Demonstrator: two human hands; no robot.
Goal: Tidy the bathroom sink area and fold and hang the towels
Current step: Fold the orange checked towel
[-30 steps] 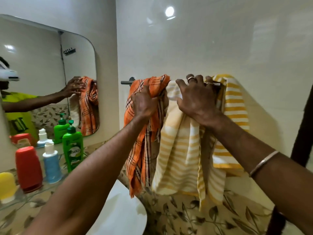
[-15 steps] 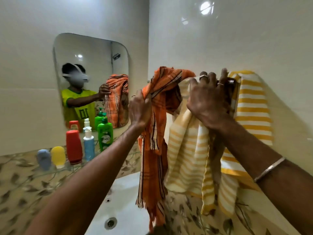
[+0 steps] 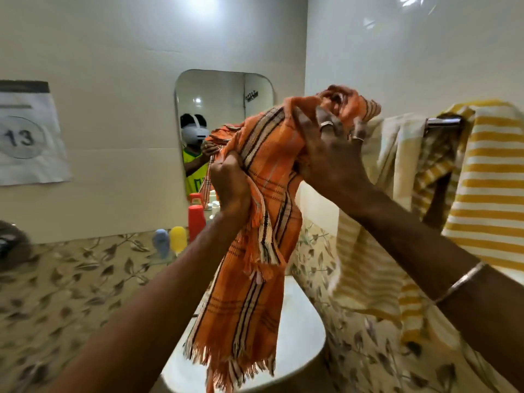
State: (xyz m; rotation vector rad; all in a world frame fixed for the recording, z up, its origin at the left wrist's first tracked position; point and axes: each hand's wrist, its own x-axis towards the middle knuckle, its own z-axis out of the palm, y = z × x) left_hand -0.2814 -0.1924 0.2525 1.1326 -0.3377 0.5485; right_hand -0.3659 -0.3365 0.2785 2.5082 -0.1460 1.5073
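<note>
An orange checked towel (image 3: 249, 304) with fringed ends hangs bunched in the air above the white sink (image 3: 300, 338), off the rail. My left hand (image 3: 231, 185) grips its middle in a fist. My right hand (image 3: 329, 148), with rings on the fingers, holds the upper bunch of the same towel, fingers curled into the cloth. A yellow and white striped towel (image 3: 487, 194) stays draped over the chrome towel rail (image 3: 442, 121) on the right wall.
A red bottle (image 3: 196, 221), a yellow bottle (image 3: 178, 239) and a blue bottle (image 3: 161, 243) stand on the glass shelf below the mirror (image 3: 218, 109). A paper sheet marked 13 (image 3: 25, 137) is stuck on the left wall. Leaf-patterned tiles run below.
The orange towel has come off the rail and moved left. My right hand has let go of the striped towel and taken hold of the orange one. The view has swung left.
</note>
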